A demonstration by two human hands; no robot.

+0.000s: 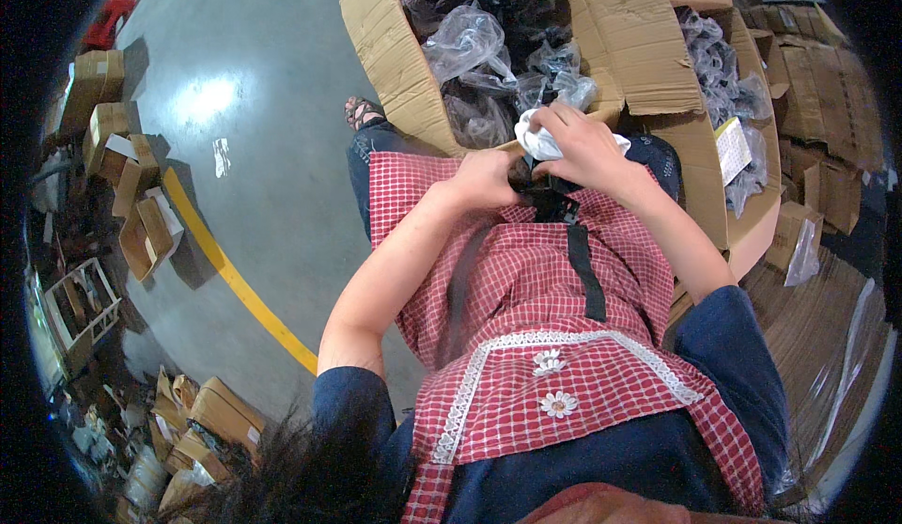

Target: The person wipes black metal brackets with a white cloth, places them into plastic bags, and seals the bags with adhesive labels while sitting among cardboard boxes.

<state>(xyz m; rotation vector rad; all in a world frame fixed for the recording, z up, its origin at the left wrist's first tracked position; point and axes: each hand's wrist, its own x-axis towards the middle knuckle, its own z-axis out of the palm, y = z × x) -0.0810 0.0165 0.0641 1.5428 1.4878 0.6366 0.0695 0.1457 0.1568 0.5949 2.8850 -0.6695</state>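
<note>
Evidently both hands worked over the apron [526, 270]: the left hand [487, 181] pinched a black strap [554, 206] taut, the right hand [584, 148] clutched a white cloth [537, 139] ready.

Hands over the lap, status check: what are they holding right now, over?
Left hand pinching black strap over apron. Right hand gripping white cloth, also on strap. Open carton of bagged parts close in front; nothing between the hands.

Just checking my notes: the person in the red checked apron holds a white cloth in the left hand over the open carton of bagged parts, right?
Not quite. The head view shows the white cloth in the right hand, not the left hand; the apron and open carton are as described.
</note>
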